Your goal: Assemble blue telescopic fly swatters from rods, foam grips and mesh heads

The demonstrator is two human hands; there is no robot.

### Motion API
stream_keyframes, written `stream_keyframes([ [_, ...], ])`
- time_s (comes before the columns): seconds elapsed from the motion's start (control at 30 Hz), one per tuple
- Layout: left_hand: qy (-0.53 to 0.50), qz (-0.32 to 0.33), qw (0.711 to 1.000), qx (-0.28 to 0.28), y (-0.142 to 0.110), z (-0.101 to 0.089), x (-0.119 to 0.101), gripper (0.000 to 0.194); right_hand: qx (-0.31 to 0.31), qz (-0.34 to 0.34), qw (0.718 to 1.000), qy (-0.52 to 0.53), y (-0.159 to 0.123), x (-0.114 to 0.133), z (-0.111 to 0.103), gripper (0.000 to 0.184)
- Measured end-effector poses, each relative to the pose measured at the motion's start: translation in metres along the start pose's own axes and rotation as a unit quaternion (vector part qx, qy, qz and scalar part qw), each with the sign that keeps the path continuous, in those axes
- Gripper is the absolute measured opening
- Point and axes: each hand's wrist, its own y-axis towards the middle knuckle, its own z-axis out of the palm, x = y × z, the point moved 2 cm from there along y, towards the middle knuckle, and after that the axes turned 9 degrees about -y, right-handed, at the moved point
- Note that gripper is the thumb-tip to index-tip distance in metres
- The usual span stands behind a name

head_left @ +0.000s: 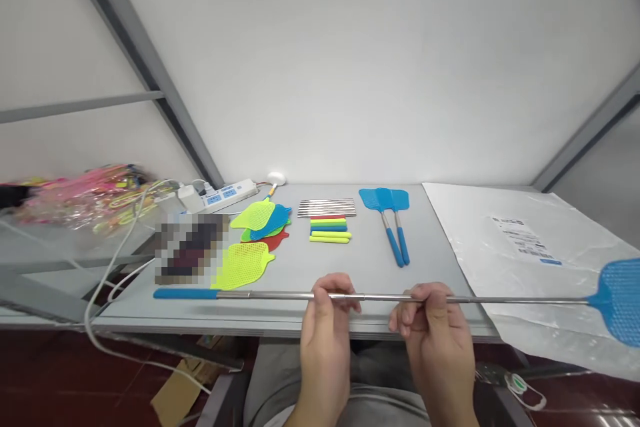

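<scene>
A telescopic fly swatter [385,297] stretches sideways across the view above the table's front edge, its steel rod drawn out long. Its blue grip is at the left and its blue mesh head at the far right. My left hand [327,337] pinches the rod near the middle. Farther right along the same rod, my right hand [436,333] is closed on it too. Beyond my hands lie two shortened blue fly swatters [395,227], heads overlapping. A row of steel rods [327,207] and several coloured handles [330,228] lie left of them.
Loose swatter heads [245,263] in yellow-green, blue and red are piled at the left. Behind them sits a power strip [230,195] with white cables. A white plastic mailer bag [520,267] covers the table's right side. Plastic-wrapped items [85,197] rest at far left.
</scene>
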Motion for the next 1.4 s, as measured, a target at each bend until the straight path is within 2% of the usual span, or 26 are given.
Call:
stream_keyframes([
  [0.17, -0.067, 0.050, 0.996, -0.017, 0.009, -0.006, -0.025, 0.032, -0.017, 0.013, 1.000, -0.019, -0.003, -0.001, -0.003, 0.023],
  [0.27, -0.093, 0.113, 0.989, -0.035, 0.014, -0.014, -0.046, 0.032, -0.078, 0.000, 0.997, -0.007, 0.006, 0.017, -0.018, 0.019],
  [0.33, -0.102, 0.124, 0.987, -0.032, 0.014, -0.015, -0.055, 0.032, -0.103, -0.006, 0.995, 0.002, 0.014, 0.031, -0.031, 0.016],
  [0.4, -0.113, 0.095, 0.989, -0.018, 0.012, -0.012, -0.055, 0.031, -0.120, 0.009, 0.992, 0.031, 0.023, 0.043, -0.043, 0.018],
  [0.5, -0.128, 0.045, 0.991, -0.013, 0.006, -0.008, -0.044, 0.031, -0.144, 0.032, 0.986, 0.073, 0.034, 0.050, -0.062, 0.018],
  [0.63, -0.134, 0.014, 0.990, -0.049, 0.005, -0.014, -0.030, 0.028, -0.185, -0.006, 0.979, 0.081, 0.040, 0.052, -0.082, 0.015],
  [0.77, -0.147, 0.019, 0.987, -0.069, 0.012, -0.023, -0.032, 0.028, -0.204, -0.036, 0.977, 0.057, 0.040, 0.055, -0.091, 0.012],
  [0.93, -0.160, 0.023, 0.983, -0.082, 0.013, -0.024, -0.032, 0.029, -0.195, -0.043, 0.979, 0.049, 0.038, 0.053, -0.078, 0.011],
  [1.07, -0.137, -0.043, 0.989, -0.027, -0.002, -0.012, -0.013, 0.033, -0.113, 0.006, 0.994, -0.001, 0.027, 0.032, -0.048, 0.020],
  [1.13, -0.123, -0.056, 0.991, -0.011, -0.009, -0.008, -0.007, 0.036, -0.071, 0.015, 0.997, -0.014, 0.019, 0.023, -0.037, 0.024],
  [1.23, -0.115, -0.022, 0.993, -0.027, -0.011, -0.008, -0.009, 0.034, -0.060, 0.006, 0.998, -0.028, 0.009, 0.018, -0.031, 0.022],
  [1.4, -0.126, 0.046, 0.989, -0.067, -0.003, -0.014, -0.033, 0.031, -0.066, 0.023, 0.997, -0.027, -0.001, 0.023, -0.032, 0.021],
])
